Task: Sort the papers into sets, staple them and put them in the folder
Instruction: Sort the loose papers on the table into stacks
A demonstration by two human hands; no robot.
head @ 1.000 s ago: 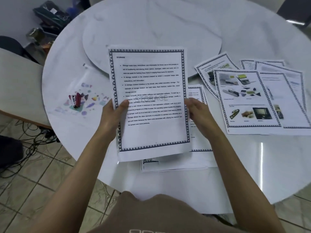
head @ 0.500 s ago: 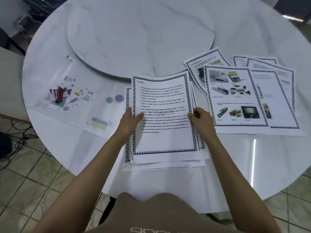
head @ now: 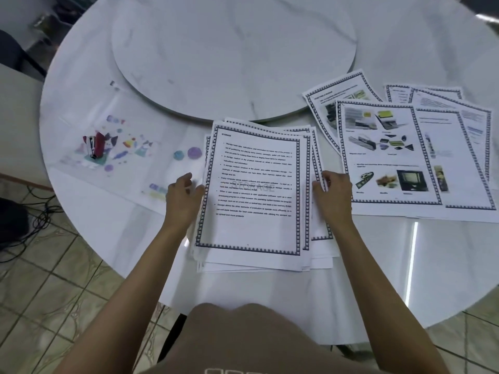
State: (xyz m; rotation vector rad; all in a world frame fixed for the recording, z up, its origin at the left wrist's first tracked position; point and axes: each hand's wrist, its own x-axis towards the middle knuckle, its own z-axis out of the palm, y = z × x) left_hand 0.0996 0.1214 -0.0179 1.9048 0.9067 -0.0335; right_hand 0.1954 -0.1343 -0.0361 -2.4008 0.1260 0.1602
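Observation:
A stack of bordered printed papers (head: 253, 195) lies in front of me on the white round table (head: 378, 265), with a "STORAGE" text page on top. My left hand (head: 183, 195) sits at the stack's left edge, thumb touching the paper and fingers loosely curled around nothing. My right hand (head: 333, 195) is at the right edge and pinches the edges of a few sheets. A clear folder (head: 129, 136) with coloured prints lies flat to the left. A red stapler (head: 96, 147) stands on it.
Several more bordered pages, some with pictures (head: 388, 155), are spread overlapping on the table to the right. A round turntable (head: 232, 55) fills the table's middle behind the stack. Tiled floor and cables (head: 40, 211) lie below the left edge.
The "STORAGE" sheet, held up in both hands a second ago, has come down onto the stack. My left hand has let go of it and my right hand has shifted to the stack's right edge.

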